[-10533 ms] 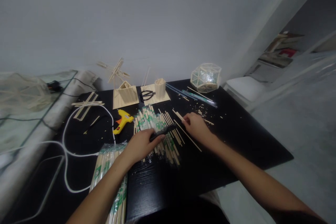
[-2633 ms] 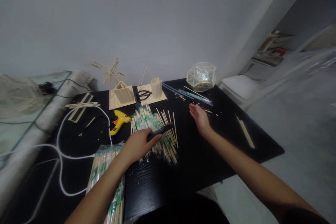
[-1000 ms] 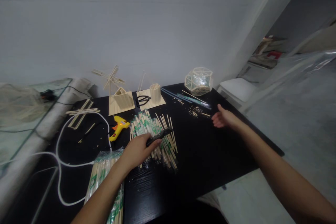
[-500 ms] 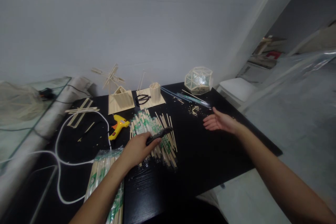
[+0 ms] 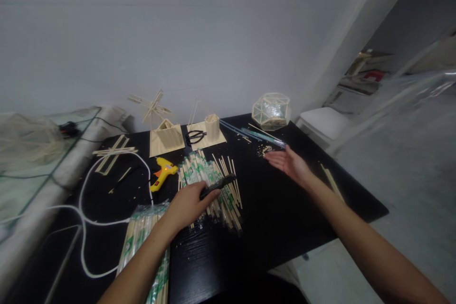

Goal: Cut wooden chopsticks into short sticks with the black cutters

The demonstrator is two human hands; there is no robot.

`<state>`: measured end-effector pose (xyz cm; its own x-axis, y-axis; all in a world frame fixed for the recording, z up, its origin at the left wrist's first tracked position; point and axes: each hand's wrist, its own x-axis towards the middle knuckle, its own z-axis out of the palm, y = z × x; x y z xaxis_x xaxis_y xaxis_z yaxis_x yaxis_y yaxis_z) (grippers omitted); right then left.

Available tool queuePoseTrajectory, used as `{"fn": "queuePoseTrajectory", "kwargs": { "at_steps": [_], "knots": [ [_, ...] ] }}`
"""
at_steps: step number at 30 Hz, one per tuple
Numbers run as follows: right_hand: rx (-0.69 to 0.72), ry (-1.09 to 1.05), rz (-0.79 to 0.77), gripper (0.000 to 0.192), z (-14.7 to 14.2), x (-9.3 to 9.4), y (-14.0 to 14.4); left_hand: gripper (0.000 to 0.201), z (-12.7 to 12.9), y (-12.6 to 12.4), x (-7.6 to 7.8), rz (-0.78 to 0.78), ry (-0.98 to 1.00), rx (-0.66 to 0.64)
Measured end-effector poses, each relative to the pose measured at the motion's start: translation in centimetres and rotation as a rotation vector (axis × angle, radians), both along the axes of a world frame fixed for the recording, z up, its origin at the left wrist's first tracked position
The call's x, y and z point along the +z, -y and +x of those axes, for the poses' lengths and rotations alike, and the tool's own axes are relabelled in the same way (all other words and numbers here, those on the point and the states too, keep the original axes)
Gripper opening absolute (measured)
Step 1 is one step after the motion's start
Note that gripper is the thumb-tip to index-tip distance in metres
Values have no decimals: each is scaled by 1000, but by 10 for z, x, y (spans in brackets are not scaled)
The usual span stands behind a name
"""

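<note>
My left hand (image 5: 190, 204) is wrapped round a slim black tool (image 5: 223, 184) that looks like a utility knife; its far end points right. Beneath it lies a pile of chopsticks (image 5: 201, 171), many in clear wrappers with green print, with several bare ones along the right side. My right hand (image 5: 290, 164) is open, fingers stretched to the left, beside a scatter of small wood bits (image 5: 264, 150). Nothing shows in that hand. Just past its fingertips lie thin wrapped sticks (image 5: 263, 136).
A yellow glue gun (image 5: 163, 173) lies left of the pile, near a white cable (image 5: 83, 247). A pack of chopsticks (image 5: 133, 232) is under my left forearm. Behind stand a windmill-like stick model (image 5: 166, 137), a stick cup (image 5: 213, 127), black scissors (image 5: 195, 137) and a faceted stick frame (image 5: 271, 110).
My right hand has moved a little left, toward the wood bits, and pale sticks now show beyond its forearm. My left hand keeps its hold on the black tool.
</note>
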<state>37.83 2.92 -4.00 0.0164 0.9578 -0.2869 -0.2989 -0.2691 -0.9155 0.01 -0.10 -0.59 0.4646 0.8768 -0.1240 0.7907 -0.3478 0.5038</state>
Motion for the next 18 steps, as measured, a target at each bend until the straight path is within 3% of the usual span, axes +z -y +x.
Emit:
{"fn": "queuePoseTrajectory", "kwargs": {
  "at_steps": [2, 3, 6, 8, 10, 14, 16, 18],
  "knots": [
    [-150, 29, 134, 54, -3, -1, -2, 53, 0, 0, 0, -4, 4, 2],
    [-140, 21, 158, 54, -7, -1, -3, 52, 0, 0, 0, -1, 10, 4],
    [107, -50, 35, 64, -23, 1, -6, 52, 0, 0, -1, 19, 26, 11],
    [189, -71, -59, 67, -32, 0, -11, 51, 0, 1, -1, 29, 28, 17],
    [76, -48, -39, 63, -37, -4, -18, 52, 0, 1, -1, 37, 28, 21],
    [-265, 85, 166, 51, -36, -11, -27, 52, 1, 2, 1, 36, 31, 20],
    [-273, 103, 197, 50, -39, -12, -27, 52, 1, 2, 2, 20, 31, 21],
    [-184, 69, 157, 51, -47, -12, -27, 52, 1, 2, 2, 13, 38, 23]
  ]
}}
